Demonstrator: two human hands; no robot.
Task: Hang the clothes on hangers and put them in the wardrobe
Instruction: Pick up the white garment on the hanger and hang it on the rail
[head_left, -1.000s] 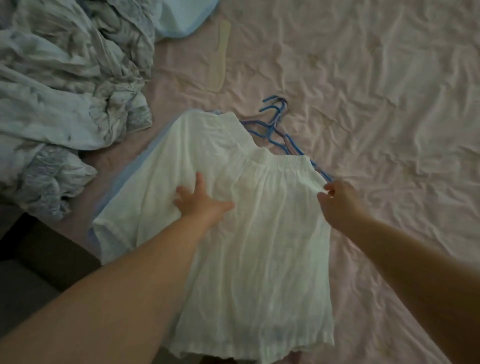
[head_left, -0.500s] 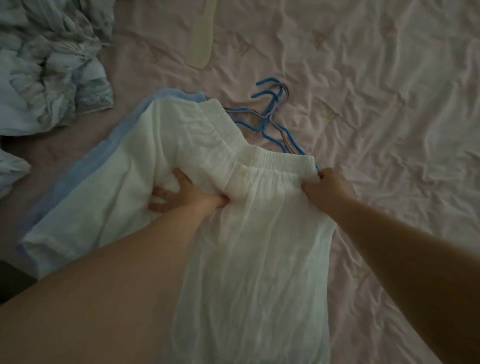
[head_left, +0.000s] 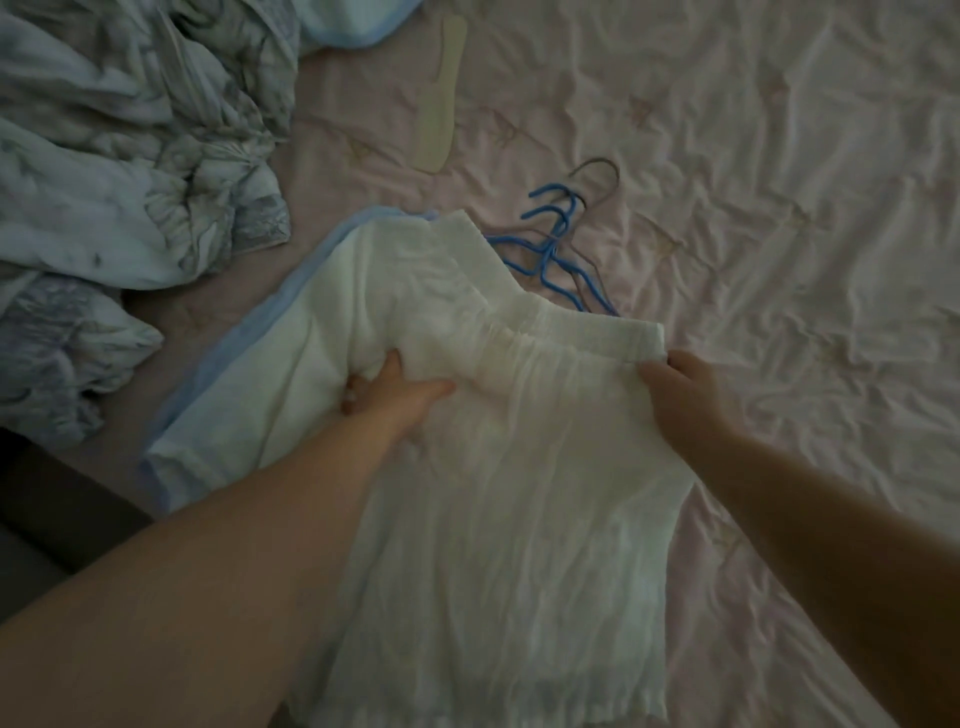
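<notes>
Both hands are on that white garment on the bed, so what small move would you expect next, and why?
Probably lifting the white garment clear of the bed by its elastic waistband. The left hand bunches the fabric just below the band and the right hand pinches its right end. The blue hangers lie just beyond, partly under the cloth, so raising it would free one.

The left hand (head_left: 387, 397) has its fingertips buried under the white skirt (head_left: 498, 493). The blue hangers (head_left: 558, 249) vanish beneath the waistband (their count unclear). A light blue garment (head_left: 249, 343) shows only an edge. The rumpled duvet (head_left: 119, 182) runs off frame.
</notes>
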